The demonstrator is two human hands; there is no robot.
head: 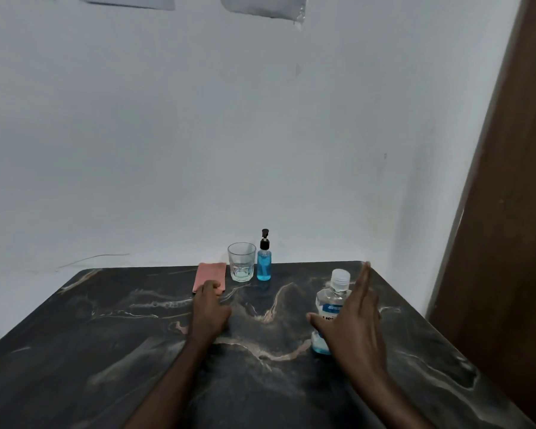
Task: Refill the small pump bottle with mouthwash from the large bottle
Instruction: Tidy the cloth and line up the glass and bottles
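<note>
The small pump bottle [264,265] stands upright at the table's far edge, its black pump on top and blue liquid filling most of it. The large clear bottle [331,301], white-capped with a blue label and a little blue liquid at its bottom, stands to the right. My right hand [353,320] is open with fingers straight, right beside and partly in front of that bottle, thumb reaching across its lower body. My left hand [209,308] rests palm down on the table, fingertips on the near edge of a pink cloth [210,275], holding nothing.
A clear drinking glass [241,261] stands just left of the pump bottle. The dark marbled table [136,335] meets a white wall at its far edge. A brown wooden door or panel [508,212] rises close on the right.
</note>
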